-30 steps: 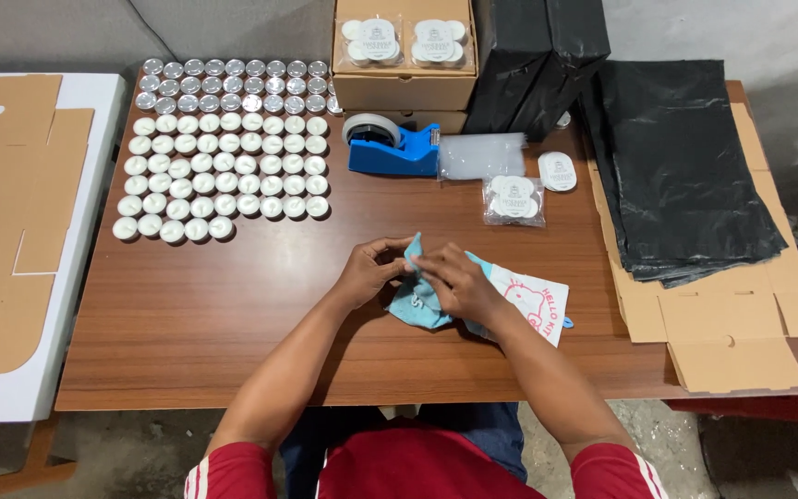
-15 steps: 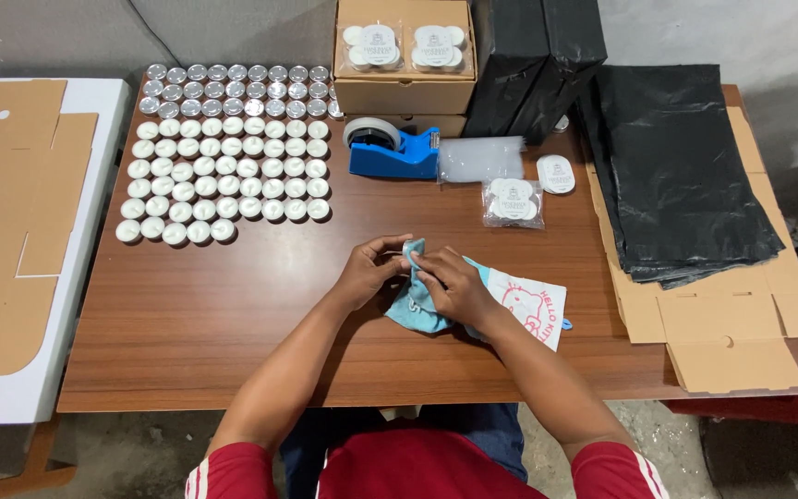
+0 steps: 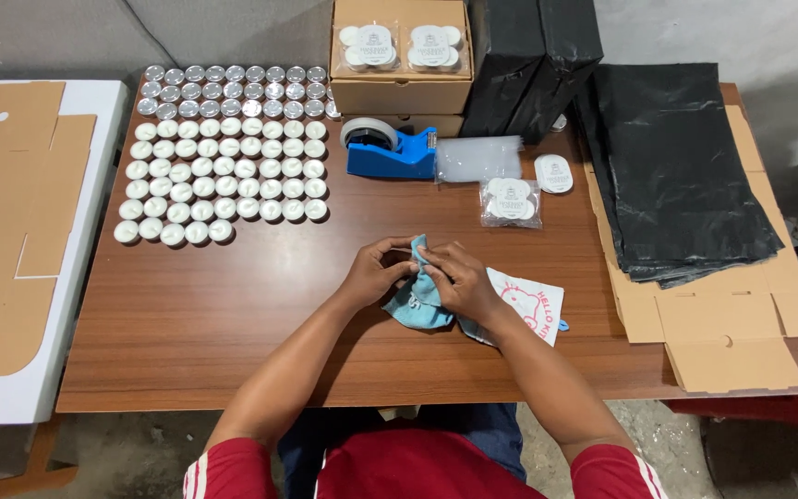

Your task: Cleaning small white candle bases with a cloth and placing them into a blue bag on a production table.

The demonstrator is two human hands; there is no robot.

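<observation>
Our left hand (image 3: 376,273) and right hand (image 3: 459,277) pinch a light-blue cloth pouch (image 3: 417,300) together, fingers curled narrow. Beyond it on the bench (image 3: 233,314) lie a clear candle packet (image 3: 511,201) and a white oval label (image 3: 554,173).

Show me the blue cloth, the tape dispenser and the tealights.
blue cloth (image 3: 415,310), head view, lower fold beneath the hands
tape dispenser (image 3: 397,159), head view, blue body
tealights (image 3: 223,176), head view, middle of the rows

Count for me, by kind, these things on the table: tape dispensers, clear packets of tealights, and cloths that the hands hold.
Blue tape dispenser: 1
Clear packets of tealights: 3, two in the open cardboard box and one on the table
Blue cloth, held by the left hand and the right hand: 1
Total: 5
</observation>
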